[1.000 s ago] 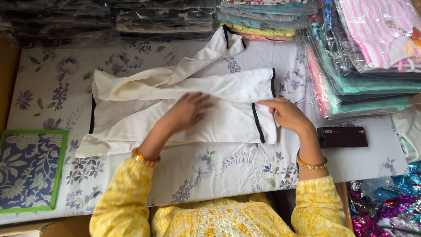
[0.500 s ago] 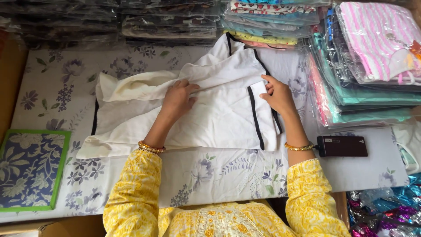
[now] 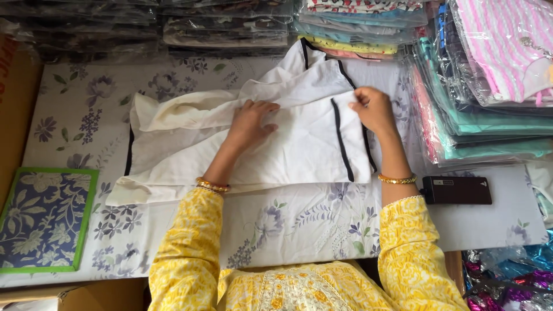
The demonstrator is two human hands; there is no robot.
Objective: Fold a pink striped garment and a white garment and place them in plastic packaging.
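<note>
Head view: the left hand (image 3: 253,118) presses flat, fingers spread, on the white black-trimmed cotton garment (image 3: 288,150) mid-tabletop, while the right hand (image 3: 371,109) pinches its folded right edge; the left side lies rumpled, unfolded.

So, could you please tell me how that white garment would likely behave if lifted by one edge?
The white garment is probably floppy: it lies creased and bunched under the left hand. It looks thin, so likely light. It would likely drape and unfold.
</note>
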